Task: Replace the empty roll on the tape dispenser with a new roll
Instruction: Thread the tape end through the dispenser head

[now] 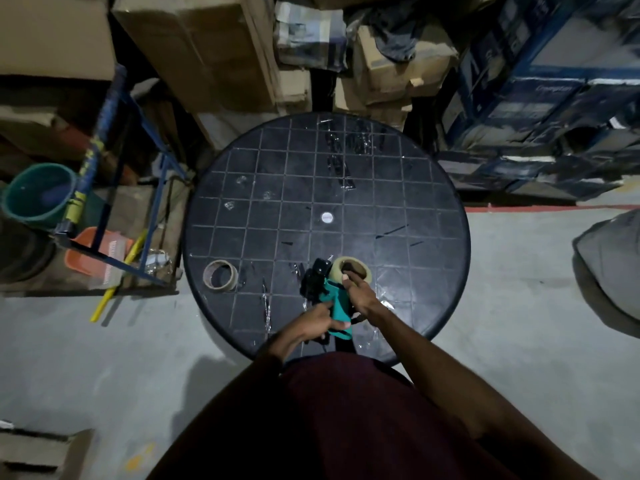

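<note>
1. Head view showed the dispenser (329, 299) held low over the near edge of the round tabletop (433, 209), close to the body, probably so both hands could work on it with the tabletop beneath to catch anything dropped.
2. Left hand (320, 318) had its grip clamped around the teal handle, likely to steady the tool and keep its black front end pointed away.
3. Right hand (362, 294) sat on the new roll (351, 271), fingers closed on its near rim, one reaching toward the core hole; this looked like pressing the roll down onto the hub.
4. New roll lay at the far right end of the dispenser, seemingly on or over the hub; whether it was fully seated could not be told in the dim light.
5. Empty core (220, 275) rested flat on the tabletop, well apart to the left, set aside where it would not interfere.
6. Judging from that, removal seemed done, and seating the roll and threading the tape were what remained.
</note>
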